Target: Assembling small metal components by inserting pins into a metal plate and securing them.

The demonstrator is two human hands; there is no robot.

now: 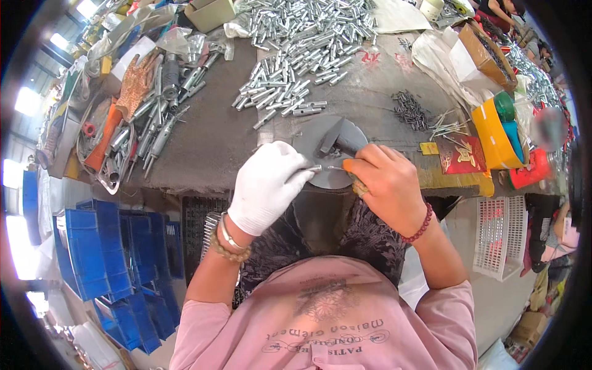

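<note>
Over the near edge of the round grey plate (333, 179), my left hand (271, 179), in a white knit glove, pinches a small silver metal tube (316, 168). Facing it, my right hand (385, 176) is bare except for orange and yellowish finger covers. Its thumb and forefinger grip a thin metal pin (333, 168), whose tip points at the tube; whether the two touch I cannot tell. Behind my fingers a dark metal block (333, 135) stands on the plate. A big pile of silver metal tubes (296, 68) lies beyond it on the worn tabletop.
Small dark pins (411, 111) and thin metal rods (449, 126) lie to the right, near a red packet (462, 155) and a yellow container (496, 132). Tools and an orange glove (135, 83) crowd the left. Blue bins (92, 253) and a white basket (499, 237) flank me below.
</note>
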